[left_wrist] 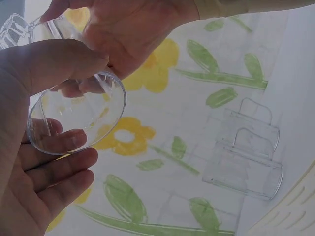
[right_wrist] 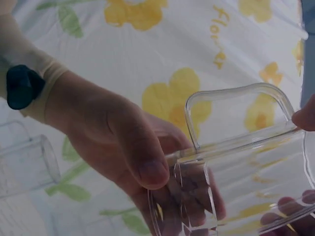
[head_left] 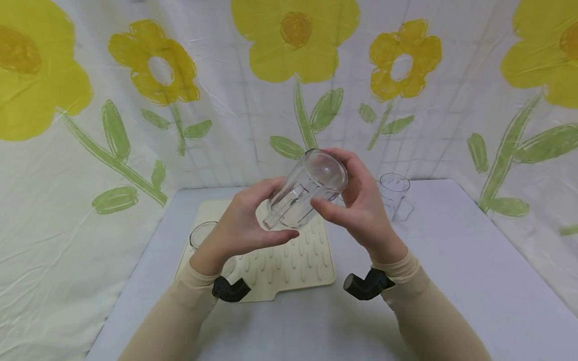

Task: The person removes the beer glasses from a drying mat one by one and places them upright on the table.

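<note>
Both hands hold a clear mug [head_left: 300, 195] tilted in the air above the drying mat. My left hand [head_left: 246, 220] cups its lower left end, thumb extended below it in the head view. My right hand [head_left: 361, 200] grips the upper right end, with the thumb across the near side and the fingers behind. In the right wrist view the mug's handle [right_wrist: 238, 88] points up, and the left thumb [right_wrist: 153, 173] presses near one end. The left wrist view shows one round edge [left_wrist: 123, 98] of the mug, with left fingers seen through the clear wall.
A cream ridged drying mat [head_left: 311, 265] lies on the left of the white table [head_left: 474, 281]. A clear glass [head_left: 197, 235] on it is partly behind the left wrist. Another clear mug [head_left: 395, 193] stands at the back right. A flower-printed curtain [head_left: 217, 155] hangs behind.
</note>
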Tool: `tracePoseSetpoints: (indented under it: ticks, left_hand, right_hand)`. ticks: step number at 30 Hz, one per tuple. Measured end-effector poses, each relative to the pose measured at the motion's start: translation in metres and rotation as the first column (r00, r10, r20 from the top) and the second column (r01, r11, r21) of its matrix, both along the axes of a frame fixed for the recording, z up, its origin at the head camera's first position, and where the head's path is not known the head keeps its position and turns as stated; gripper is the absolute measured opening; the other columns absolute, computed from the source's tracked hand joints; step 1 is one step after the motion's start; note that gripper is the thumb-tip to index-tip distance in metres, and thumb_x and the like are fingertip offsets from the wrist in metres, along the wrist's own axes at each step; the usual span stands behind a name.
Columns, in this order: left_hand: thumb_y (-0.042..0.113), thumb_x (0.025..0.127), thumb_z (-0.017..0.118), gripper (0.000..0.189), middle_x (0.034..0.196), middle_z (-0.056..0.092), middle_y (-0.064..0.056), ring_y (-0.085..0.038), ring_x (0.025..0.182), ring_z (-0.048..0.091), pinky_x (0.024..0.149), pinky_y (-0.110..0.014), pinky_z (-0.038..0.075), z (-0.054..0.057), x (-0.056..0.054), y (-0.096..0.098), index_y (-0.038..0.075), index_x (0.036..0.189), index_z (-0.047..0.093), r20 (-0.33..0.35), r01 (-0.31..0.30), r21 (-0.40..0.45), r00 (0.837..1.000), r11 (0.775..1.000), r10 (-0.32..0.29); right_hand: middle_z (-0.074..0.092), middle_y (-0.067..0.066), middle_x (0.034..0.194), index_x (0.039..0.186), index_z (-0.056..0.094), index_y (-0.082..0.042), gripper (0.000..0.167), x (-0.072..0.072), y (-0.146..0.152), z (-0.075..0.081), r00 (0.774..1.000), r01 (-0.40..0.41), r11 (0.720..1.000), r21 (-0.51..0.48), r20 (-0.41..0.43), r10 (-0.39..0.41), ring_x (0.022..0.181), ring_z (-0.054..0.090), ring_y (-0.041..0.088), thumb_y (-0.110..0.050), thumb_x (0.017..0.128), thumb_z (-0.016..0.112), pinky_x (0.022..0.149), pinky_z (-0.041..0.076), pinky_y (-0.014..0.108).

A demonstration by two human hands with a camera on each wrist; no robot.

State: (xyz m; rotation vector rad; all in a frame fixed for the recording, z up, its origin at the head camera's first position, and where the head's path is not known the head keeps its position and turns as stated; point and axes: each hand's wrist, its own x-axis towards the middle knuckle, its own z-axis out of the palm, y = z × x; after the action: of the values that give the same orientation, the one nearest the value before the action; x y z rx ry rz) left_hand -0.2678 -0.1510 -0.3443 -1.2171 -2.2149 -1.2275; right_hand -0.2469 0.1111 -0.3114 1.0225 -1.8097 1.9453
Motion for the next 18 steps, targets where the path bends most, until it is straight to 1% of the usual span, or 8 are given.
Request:
tracePoseSetpoints:
  ticks: [3, 9, 12, 14, 18]
  left_hand:
    - [0.024, 0.079, 0.103, 0.087, 0.143, 0.072, 0.011, -0.013, 0.121, 0.071, 0.106, -0.036, 0.062, 0.003, 0.0, -0.006, 0.023, 0.156, 0.062, -0.001, -0.008, 0.011, 1.0, 1.0, 0.008]
    - [0.018, 0.077, 0.103, 0.083, 0.139, 0.075, 0.007, -0.017, 0.12, 0.073, 0.113, -0.032, 0.06, 0.011, 0.001, -0.021, 0.019, 0.151, 0.066, 0.008, -0.03, 0.048, 1.0, 0.998, 0.03]
    - [0.01, 0.076, 0.103, 0.085, 0.137, 0.076, 0.001, -0.02, 0.12, 0.074, 0.117, -0.033, 0.058, 0.016, 0.001, -0.029, 0.014, 0.152, 0.066, 0.008, -0.012, 0.093, 1.0, 0.996, 0.011]
    - [0.004, 0.075, 0.102, 0.085, 0.137, 0.075, -0.003, -0.021, 0.121, 0.074, 0.119, -0.034, 0.057, 0.019, 0.002, -0.033, 0.011, 0.152, 0.066, 0.008, 0.01, 0.125, 1.0, 0.992, -0.011]
    - [-0.005, 0.073, 0.099, 0.087, 0.136, 0.074, -0.014, -0.02, 0.122, 0.073, 0.118, -0.036, 0.058, 0.025, 0.004, -0.041, 0.007, 0.152, 0.065, 0.001, 0.041, 0.17, 0.999, 0.985, -0.042]
  right_hand:
    - [0.066, 0.008, 0.143, 0.151, 0.057, -0.008, 0.071, 0.0, 0.003, 0.002, 1.0, -0.006, 1.0, 0.0, 0.025, 0.006, 0.13, 0.062, 0.029, 0.008, 0.086, 0.08, 0.114, 0.055, 0.038]
    - [0.066, 0.008, 0.144, 0.153, 0.054, -0.007, 0.072, -0.002, 0.011, 0.004, 0.997, -0.017, 0.999, 0.029, 0.077, 0.015, 0.136, 0.06, 0.028, 0.009, 0.087, 0.078, 0.116, 0.053, 0.033]
    - [0.066, 0.009, 0.145, 0.155, 0.053, -0.007, 0.073, -0.004, 0.015, 0.005, 0.996, -0.021, 0.998, 0.061, 0.083, 0.016, 0.137, 0.06, 0.028, 0.009, 0.088, 0.078, 0.118, 0.052, 0.03]
    - [0.068, 0.01, 0.143, 0.155, 0.053, -0.007, 0.073, -0.007, 0.017, 0.005, 0.997, -0.028, 0.996, 0.089, 0.079, 0.021, 0.135, 0.062, 0.028, 0.008, 0.088, 0.078, 0.12, 0.051, 0.03]
    - [0.07, 0.011, 0.137, 0.153, 0.057, -0.006, 0.07, -0.011, 0.019, 0.004, 0.997, -0.047, 0.986, 0.163, 0.065, 0.037, 0.129, 0.065, 0.029, 0.008, 0.089, 0.079, 0.119, 0.052, 0.031]
